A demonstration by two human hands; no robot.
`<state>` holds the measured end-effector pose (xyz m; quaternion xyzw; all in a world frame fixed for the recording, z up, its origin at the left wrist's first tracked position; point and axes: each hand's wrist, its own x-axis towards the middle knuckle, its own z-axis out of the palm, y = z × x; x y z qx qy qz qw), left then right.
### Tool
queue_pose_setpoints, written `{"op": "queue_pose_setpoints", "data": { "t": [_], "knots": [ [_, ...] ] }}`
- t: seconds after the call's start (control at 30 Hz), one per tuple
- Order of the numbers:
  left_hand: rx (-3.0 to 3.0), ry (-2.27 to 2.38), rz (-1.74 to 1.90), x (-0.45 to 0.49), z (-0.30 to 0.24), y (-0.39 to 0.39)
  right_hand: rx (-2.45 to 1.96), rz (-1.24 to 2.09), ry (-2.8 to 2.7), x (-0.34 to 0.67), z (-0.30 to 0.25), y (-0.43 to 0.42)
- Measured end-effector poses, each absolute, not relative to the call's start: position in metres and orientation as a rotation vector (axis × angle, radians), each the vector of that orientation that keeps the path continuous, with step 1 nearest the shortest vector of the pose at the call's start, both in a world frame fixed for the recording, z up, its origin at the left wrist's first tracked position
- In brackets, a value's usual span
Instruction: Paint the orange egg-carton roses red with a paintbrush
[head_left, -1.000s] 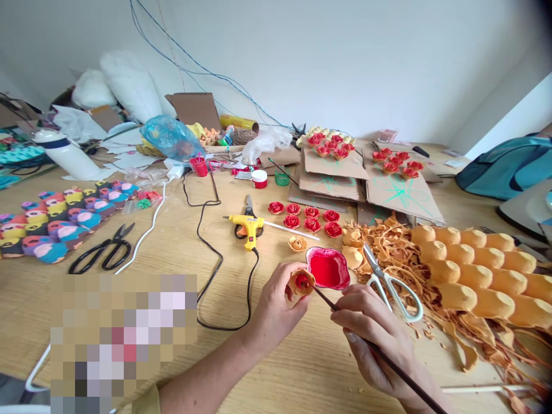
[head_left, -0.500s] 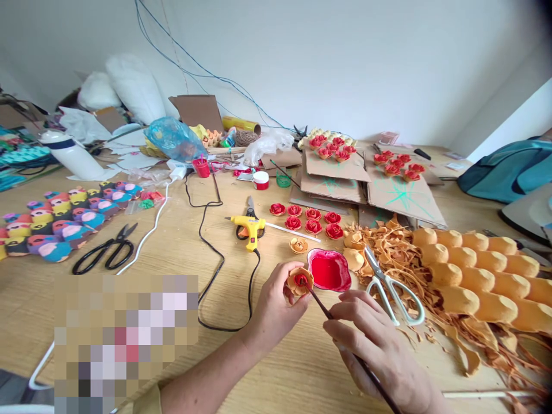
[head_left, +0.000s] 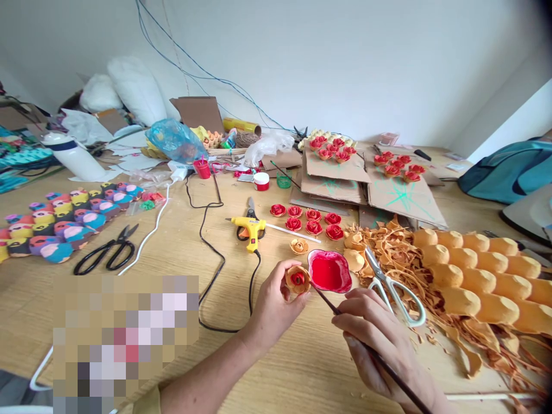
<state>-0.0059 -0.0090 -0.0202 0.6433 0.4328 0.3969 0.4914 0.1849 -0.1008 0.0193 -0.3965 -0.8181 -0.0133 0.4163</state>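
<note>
Here the left hand (head_left: pixel 271 305) is curled shut around a small paper rose (head_left: pixel 297 279), thumb and fingertips pinching its orange outer petals, so that the bloom faces up and slightly towards the camera with its centre already red. The right hand (head_left: pixel 379 339) is closed in a pen grip on a thin dark paintbrush (head_left: pixel 328 301), whose long axis runs diagonally from the lower right, past the wrist, up and left. Its tip sits just beside the rose, at the near edge of a shallow dish of red paint (head_left: pixel 330 271); I cannot tell whether the tip touches either one. Both hands hang low over the wooden worktop (head_left: pixel 302 368). Just right of the dish lie white-handled scissors (head_left: pixel 394 290) on a heap of orange cardboard scraps (head_left: pixel 388 241), with an orange egg tray (head_left: pixel 474 270) beyond. Behind the dish sit one unpainted rose (head_left: pixel 299 246), a row of red roses (head_left: pixel 306 218) and a yellow glue gun (head_left: pixel 250 227).
</note>
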Motion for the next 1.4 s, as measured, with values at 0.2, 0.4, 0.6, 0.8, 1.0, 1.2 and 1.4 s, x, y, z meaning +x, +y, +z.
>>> {"op": "queue_pose_setpoints", "data": {
  "t": [0.2, 0.4, 0.6, 0.8, 1.0, 1.2, 1.4],
  "knots": [
    [1.598, 1.056, 0.975, -0.008, -0.024, -0.008, -1.057, -0.017, -1.941, 0.19, 0.013, -0.099],
    [1.603, 1.01, 1.011, -0.009, -0.027, -0.007, -1.232, -0.117, -1.868, 0.192, 0.017, -0.092],
    [1.577, 1.019, 1.018, -0.008, -0.029, -0.006, -1.282, -0.111, -1.943, 0.195, 0.022, -0.088],
    [1.575, 1.032, 0.982, -0.008, -0.025, -0.008, -1.291, -0.061, -1.997, 0.195, 0.019, -0.087],
    [1.57, 1.048, 0.958, -0.008, -0.023, -0.008, -1.31, -0.044, -2.032, 0.197, 0.014, -0.087],
    [1.589, 1.073, 0.953, -0.008, -0.021, -0.008, -1.315, -0.006, -2.053, 0.197, 0.014, -0.086],
    [1.632, 1.07, 0.979, -0.008, -0.021, -0.008, -1.284, 0.043, -1.894, 0.198, 0.013, -0.094]
  ]
}}
